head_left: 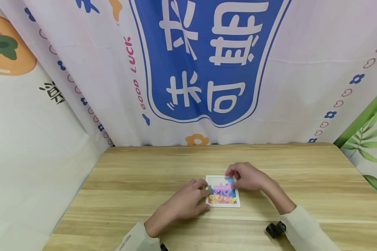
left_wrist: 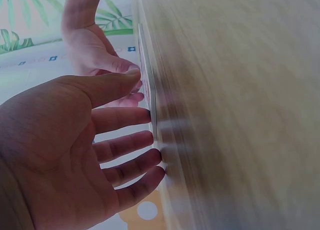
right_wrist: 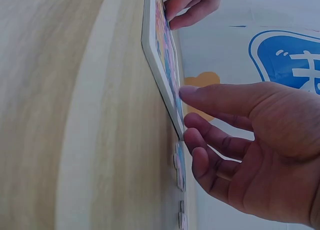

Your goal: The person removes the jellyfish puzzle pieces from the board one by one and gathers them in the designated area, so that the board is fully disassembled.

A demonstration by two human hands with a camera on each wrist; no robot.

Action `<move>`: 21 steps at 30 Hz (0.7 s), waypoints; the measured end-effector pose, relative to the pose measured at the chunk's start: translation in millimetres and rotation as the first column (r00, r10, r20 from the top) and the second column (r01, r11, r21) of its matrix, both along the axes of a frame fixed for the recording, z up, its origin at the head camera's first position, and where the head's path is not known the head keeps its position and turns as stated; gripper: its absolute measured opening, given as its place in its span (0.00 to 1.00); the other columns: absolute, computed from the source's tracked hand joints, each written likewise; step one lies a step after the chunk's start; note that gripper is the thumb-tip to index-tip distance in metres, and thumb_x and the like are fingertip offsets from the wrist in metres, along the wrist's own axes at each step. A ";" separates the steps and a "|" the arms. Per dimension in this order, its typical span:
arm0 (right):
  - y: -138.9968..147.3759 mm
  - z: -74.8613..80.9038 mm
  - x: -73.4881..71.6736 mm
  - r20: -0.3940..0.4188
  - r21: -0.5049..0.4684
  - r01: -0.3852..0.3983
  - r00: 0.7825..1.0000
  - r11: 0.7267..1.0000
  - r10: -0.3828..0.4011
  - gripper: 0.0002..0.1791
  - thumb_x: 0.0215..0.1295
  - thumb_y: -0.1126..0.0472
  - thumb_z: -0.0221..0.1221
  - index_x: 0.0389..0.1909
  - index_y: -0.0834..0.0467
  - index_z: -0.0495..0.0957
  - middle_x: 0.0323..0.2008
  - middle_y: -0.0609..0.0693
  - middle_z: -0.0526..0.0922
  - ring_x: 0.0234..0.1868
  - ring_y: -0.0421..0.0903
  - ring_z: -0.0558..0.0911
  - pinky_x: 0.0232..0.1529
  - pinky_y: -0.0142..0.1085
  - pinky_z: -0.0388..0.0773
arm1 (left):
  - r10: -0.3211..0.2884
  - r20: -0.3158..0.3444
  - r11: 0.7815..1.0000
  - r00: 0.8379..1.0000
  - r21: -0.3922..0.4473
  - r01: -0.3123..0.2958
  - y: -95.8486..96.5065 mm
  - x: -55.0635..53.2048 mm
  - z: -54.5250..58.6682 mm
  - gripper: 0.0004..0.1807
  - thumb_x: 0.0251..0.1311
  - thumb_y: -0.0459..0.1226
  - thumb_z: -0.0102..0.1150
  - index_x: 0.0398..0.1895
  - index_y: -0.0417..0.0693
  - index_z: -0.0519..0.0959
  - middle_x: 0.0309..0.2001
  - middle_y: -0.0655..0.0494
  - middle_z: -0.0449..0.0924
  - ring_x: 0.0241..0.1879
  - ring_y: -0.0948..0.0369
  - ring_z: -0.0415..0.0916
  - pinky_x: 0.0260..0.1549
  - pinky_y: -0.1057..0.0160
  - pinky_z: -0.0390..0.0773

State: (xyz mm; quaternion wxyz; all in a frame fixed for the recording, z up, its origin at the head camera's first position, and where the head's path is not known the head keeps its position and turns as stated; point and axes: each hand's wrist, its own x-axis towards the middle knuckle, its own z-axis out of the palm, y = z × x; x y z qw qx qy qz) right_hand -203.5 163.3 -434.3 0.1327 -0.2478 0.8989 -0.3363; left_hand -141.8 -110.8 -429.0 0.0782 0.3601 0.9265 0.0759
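Observation:
A small square picture puzzle in a white frame lies flat on the table. Its picture has pink, blue and yellow parts, with a blank white patch at the upper left. My left hand rests at the frame's left side, its fingers spread and nearly straight; the fingertips meet the frame's edge and the table. Across the upper right corner sits my right hand. Its thumb touches the picture's surface, while the other fingers bend loosely beside the frame's edge.
Small flat puzzle pieces lie on the wooden table just past the frame, in the right wrist view. A printed curtain hangs along the table's back edge. A black device is at the right sleeve.

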 end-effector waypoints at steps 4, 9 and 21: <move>-2.3 -1.0 0.8 0.009 0.016 0.012 1.000 1.000 -0.012 0.17 0.55 0.71 0.76 0.46 0.58 0.86 0.37 0.49 0.84 0.39 0.45 0.77 0.40 0.33 0.76 | 0.000 0.004 1.000 1.000 -0.004 0.000 0.3 0.2 0.3 0.28 0.73 0.51 0.67 0.70 0.48 0.82 0.70 0.52 0.77 0.63 0.55 0.75 0.65 0.56 0.80; -3.1 -1.3 2.2 0.014 0.019 0.031 0.999 0.999 -0.031 0.18 0.54 0.71 0.77 0.45 0.57 0.86 0.37 0.48 0.83 0.39 0.44 0.77 0.41 0.34 0.76 | 0.017 0.015 1.000 1.000 -0.007 -0.017 1.5 -0.2 0.9 0.28 0.74 0.51 0.66 0.70 0.48 0.82 0.71 0.52 0.76 0.64 0.55 0.75 0.67 0.56 0.79; -4.9 2.0 4.2 0.000 0.049 0.038 0.999 0.998 -0.038 0.17 0.54 0.71 0.76 0.44 0.56 0.85 0.37 0.48 0.84 0.40 0.45 0.78 0.43 0.36 0.77 | 0.027 0.048 1.000 0.998 -0.003 -0.027 18.0 -4.7 -1.5 0.28 0.74 0.54 0.65 0.72 0.58 0.80 0.72 0.58 0.75 0.64 0.57 0.73 0.66 0.57 0.77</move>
